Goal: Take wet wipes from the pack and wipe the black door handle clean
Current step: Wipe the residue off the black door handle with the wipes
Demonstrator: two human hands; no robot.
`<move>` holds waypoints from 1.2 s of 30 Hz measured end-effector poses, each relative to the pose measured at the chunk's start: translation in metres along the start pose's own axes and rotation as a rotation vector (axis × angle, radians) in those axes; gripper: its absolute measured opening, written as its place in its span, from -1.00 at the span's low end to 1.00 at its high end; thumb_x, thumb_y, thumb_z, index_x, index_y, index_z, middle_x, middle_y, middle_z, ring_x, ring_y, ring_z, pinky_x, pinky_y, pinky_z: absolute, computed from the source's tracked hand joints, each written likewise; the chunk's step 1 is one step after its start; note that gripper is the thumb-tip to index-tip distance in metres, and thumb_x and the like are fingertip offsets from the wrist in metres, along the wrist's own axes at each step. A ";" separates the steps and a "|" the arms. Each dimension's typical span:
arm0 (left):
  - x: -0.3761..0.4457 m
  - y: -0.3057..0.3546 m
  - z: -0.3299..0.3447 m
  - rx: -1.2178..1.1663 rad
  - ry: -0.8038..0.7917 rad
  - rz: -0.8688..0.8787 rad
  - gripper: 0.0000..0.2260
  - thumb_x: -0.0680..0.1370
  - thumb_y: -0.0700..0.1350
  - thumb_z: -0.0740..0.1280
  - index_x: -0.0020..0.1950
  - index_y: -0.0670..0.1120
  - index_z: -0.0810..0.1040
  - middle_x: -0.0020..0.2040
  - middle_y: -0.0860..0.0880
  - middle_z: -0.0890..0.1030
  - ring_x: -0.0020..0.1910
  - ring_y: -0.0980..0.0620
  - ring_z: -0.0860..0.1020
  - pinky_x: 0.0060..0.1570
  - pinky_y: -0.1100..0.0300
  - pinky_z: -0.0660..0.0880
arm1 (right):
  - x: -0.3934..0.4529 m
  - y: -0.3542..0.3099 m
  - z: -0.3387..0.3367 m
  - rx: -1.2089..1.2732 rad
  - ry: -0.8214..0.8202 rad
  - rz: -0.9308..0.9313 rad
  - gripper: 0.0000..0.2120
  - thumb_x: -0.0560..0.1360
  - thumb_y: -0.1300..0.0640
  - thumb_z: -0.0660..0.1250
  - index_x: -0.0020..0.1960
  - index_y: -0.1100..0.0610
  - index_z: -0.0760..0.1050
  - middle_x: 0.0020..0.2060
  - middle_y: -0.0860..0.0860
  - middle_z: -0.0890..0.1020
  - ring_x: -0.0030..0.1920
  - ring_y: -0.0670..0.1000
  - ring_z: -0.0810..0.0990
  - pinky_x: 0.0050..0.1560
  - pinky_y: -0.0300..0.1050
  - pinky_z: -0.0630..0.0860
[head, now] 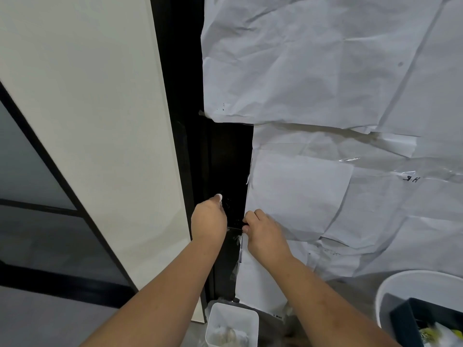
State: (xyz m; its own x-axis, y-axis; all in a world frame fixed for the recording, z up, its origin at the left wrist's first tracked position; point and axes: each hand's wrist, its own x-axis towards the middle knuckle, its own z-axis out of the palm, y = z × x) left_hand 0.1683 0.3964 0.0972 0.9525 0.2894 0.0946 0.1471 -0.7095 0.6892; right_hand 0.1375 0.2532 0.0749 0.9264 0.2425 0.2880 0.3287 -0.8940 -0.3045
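Observation:
The black door handle (235, 224) sits on the dark strip of the door, seen as a short bar between my two hands. My left hand (209, 219) is a fist pressed against the door just left of the handle. A small white bit of wet wipe (219, 196) pokes out at the top of the fist. My right hand (265, 234) has its fingers curled around the handle's right end. Most of the handle is hidden by both hands. A yellow-green packet (429, 331) lies in a dark box at the lower right; whether it is the wipes pack I cannot tell.
Crumpled white paper sheets (325, 71) are taped over the door to the right. A white wall panel (95, 121) stands to the left. Below the hands, a small white bin (250, 319) holds crumpled wipes. A round white tub (413, 279) holding the dark box sits at the lower right.

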 end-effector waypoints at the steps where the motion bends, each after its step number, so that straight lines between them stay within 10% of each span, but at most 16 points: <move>1: 0.001 0.002 0.000 0.013 0.003 -0.003 -0.66 0.65 -0.20 0.21 0.43 -0.11 0.44 0.14 -0.09 0.65 0.00 -0.07 0.65 -0.06 0.18 0.56 | 0.000 0.000 0.000 0.003 0.004 -0.001 -0.93 0.59 0.16 0.20 0.05 0.11 0.43 -0.06 0.03 0.50 -0.16 0.07 0.45 -0.17 -0.01 0.45; 11: -0.001 -0.015 -0.006 -0.225 0.147 -0.026 -0.77 0.61 -0.14 0.30 0.23 -0.10 0.64 -0.06 -0.08 0.70 -0.14 -0.06 0.65 -0.20 0.25 0.50 | 0.001 0.003 0.000 -0.001 -0.003 -0.015 -0.93 0.59 0.16 0.18 0.03 0.11 0.42 -0.08 0.03 0.49 -0.17 0.09 0.46 -0.18 0.03 0.45; 19: 0.019 -0.025 -0.024 0.375 0.733 0.700 -0.78 0.47 -0.19 0.50 0.10 -0.03 0.68 -0.11 0.04 0.65 -0.08 -0.04 0.43 -0.11 0.06 0.30 | 0.000 0.002 0.000 0.001 -0.010 -0.008 -0.92 0.60 0.15 0.18 0.07 0.09 0.42 -0.04 0.01 0.50 -0.14 0.06 0.46 -0.14 0.00 0.48; 29: 0.014 -0.046 -0.023 0.682 0.474 0.644 -0.37 0.08 -0.24 0.66 0.11 0.04 0.66 -0.14 -0.01 0.49 -0.02 -0.11 0.34 -0.06 -0.02 0.19 | -0.001 0.002 -0.002 -0.003 -0.021 -0.013 -0.92 0.61 0.14 0.16 0.07 0.08 0.40 -0.03 0.01 0.48 -0.12 0.06 0.44 -0.12 -0.02 0.45; 36: 0.003 -0.047 -0.016 0.589 0.466 0.607 -0.56 0.20 -0.29 0.59 0.05 -0.05 0.70 -0.17 -0.03 0.56 -0.03 -0.14 0.34 -0.13 0.00 0.24 | -0.001 0.001 -0.003 -0.006 -0.017 -0.012 -0.90 0.61 0.13 0.16 0.08 0.09 0.41 -0.04 0.01 0.48 -0.13 0.07 0.45 -0.12 -0.02 0.45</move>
State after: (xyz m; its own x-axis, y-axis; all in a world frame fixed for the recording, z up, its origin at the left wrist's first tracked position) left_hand 0.1597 0.4407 0.0764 0.7279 -0.0967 0.6788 -0.1046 -0.9941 -0.0294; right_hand 0.1363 0.2512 0.0769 0.9255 0.2595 0.2758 0.3385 -0.8934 -0.2954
